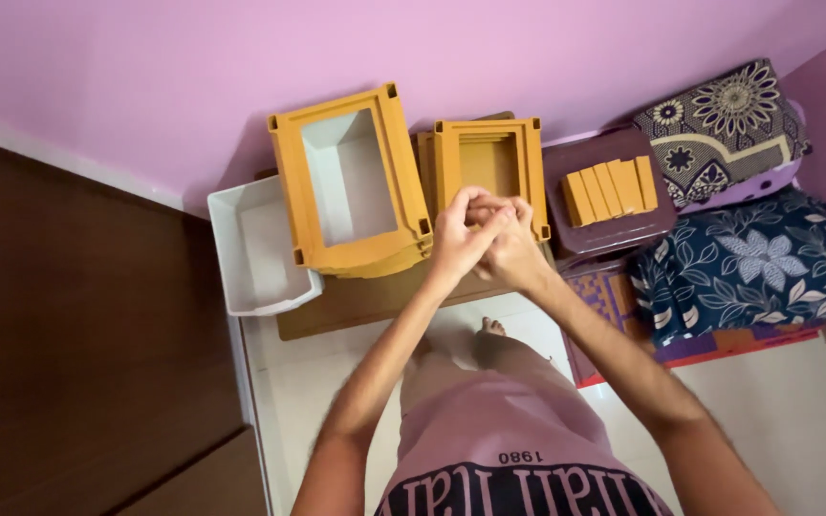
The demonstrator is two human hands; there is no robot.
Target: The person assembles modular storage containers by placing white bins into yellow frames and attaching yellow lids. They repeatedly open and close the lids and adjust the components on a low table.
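My left hand and my right hand are pressed together, fingers curled and interlocked, over the lower edge of a small orange rectangular frame. That frame stands against other orange pieces on a brown board. Whether the fingers hold anything is hidden by the hands themselves. To the left, a stack of larger orange frames leans tilted toward the wall.
A white rectangular tray lies left of the frames. To the right, a maroon tray holds several orange slats. Patterned cushions are piled at the right. The pink wall is behind, and dark wooden furniture is at left.
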